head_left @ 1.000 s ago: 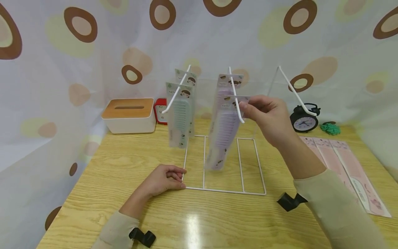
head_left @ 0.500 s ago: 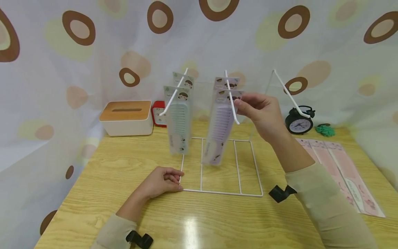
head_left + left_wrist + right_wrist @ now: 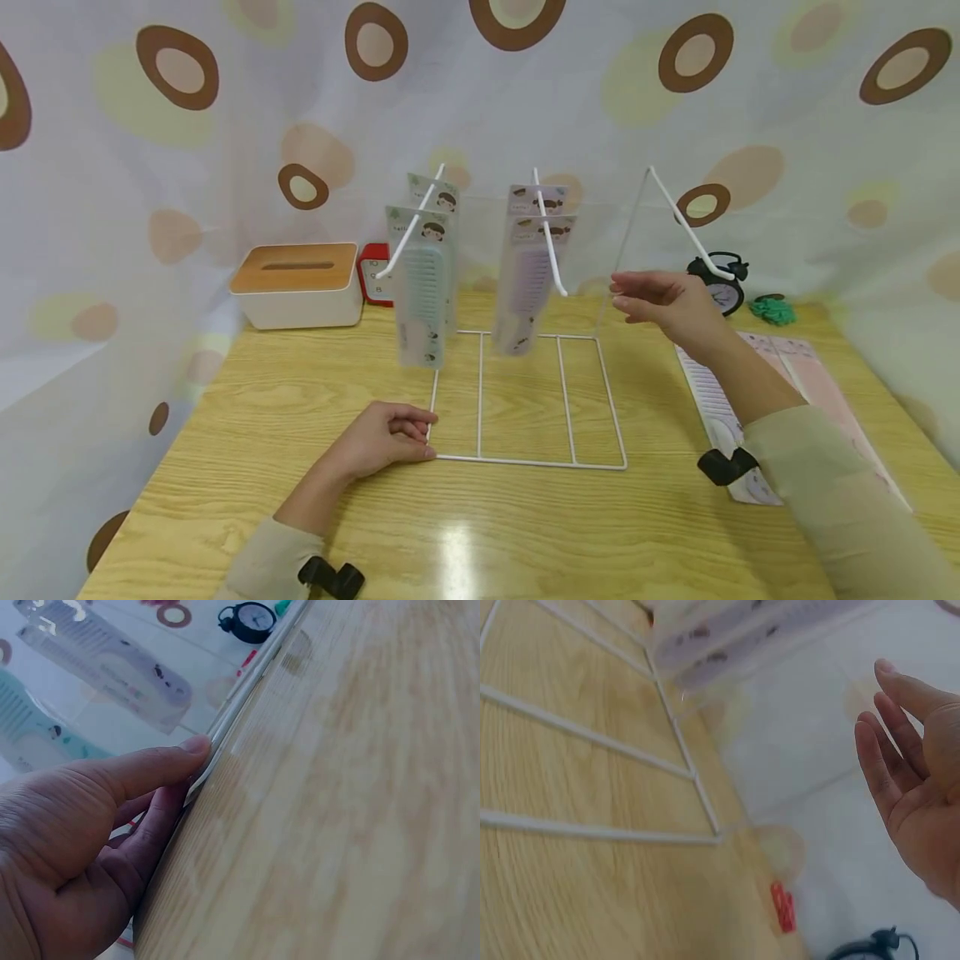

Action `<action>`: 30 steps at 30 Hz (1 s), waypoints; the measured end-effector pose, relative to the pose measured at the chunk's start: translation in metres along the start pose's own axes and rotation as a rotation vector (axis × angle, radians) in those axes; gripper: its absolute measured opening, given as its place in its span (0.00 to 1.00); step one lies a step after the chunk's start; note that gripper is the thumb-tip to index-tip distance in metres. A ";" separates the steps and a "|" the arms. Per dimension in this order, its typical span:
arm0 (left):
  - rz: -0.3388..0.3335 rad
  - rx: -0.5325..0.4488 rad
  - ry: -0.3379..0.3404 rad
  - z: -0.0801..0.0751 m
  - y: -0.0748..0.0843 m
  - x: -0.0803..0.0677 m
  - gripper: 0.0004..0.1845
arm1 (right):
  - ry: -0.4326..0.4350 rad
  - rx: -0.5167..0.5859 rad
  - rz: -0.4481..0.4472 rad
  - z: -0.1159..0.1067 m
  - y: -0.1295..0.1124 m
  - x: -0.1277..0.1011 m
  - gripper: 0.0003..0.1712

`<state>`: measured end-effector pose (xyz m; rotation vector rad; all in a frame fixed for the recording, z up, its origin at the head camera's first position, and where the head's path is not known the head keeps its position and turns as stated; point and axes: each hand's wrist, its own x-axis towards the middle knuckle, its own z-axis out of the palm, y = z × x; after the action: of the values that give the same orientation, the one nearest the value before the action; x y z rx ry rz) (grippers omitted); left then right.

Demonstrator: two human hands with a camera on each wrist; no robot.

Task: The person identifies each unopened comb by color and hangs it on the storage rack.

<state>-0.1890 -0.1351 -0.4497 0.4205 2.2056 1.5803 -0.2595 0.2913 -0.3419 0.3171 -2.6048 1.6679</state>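
My left hand (image 3: pixel 386 433) pinches the front left corner of a white wire display rack (image 3: pixel 532 463) between thumb and fingers; the left wrist view shows the thumb (image 3: pixel 196 744) on the wire. Two green packaged combs (image 3: pixel 422 283) hang from the rack's left hook, one behind the other. From the middle hook hang two purple packaged combs (image 3: pixel 528 279). My right hand (image 3: pixel 671 312) is in the air to their right, below the right hook (image 3: pixel 686 225), fingers parted and holding nothing. That hook carries no packs.
More packaged combs (image 3: pixel 813 375) lie on the wooden table (image 3: pixel 525 533) at right, partly behind my right forearm. Along the back stand a tissue box (image 3: pixel 300 302), a red clock (image 3: pixel 372 275) and a black alarm clock (image 3: pixel 725 293), with a green bundle (image 3: pixel 772 312) beside it.
My right hand let go of the front purple packaged comb, which now hangs on the middle hook, and moved right and down. My left hand still holds the rack corner.
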 end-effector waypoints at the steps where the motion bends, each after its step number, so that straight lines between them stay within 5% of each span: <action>1: -0.002 -0.002 0.001 -0.001 0.000 0.000 0.25 | -0.017 -0.014 0.009 -0.005 0.010 0.000 0.26; 10: 0.005 0.011 -0.005 -0.003 0.000 0.000 0.26 | -0.045 -0.227 0.119 -0.049 0.085 -0.002 0.32; 15: 0.010 0.008 -0.018 0.000 0.001 0.000 0.26 | -0.089 -0.459 0.188 -0.068 0.115 -0.009 0.31; 19: -0.011 -0.017 -0.019 0.000 0.001 -0.001 0.26 | -0.156 -0.601 0.198 -0.077 0.129 -0.010 0.42; 25: -0.024 -0.016 -0.014 -0.001 -0.001 -0.002 0.26 | -0.169 -0.633 0.204 -0.075 0.134 -0.004 0.56; 30: -0.018 0.001 -0.003 -0.001 -0.002 0.001 0.26 | -0.022 -0.568 0.188 -0.064 0.133 -0.005 0.41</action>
<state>-0.1903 -0.1364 -0.4513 0.4014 2.2018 1.5685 -0.2848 0.4034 -0.4343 0.0661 -3.0446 0.8840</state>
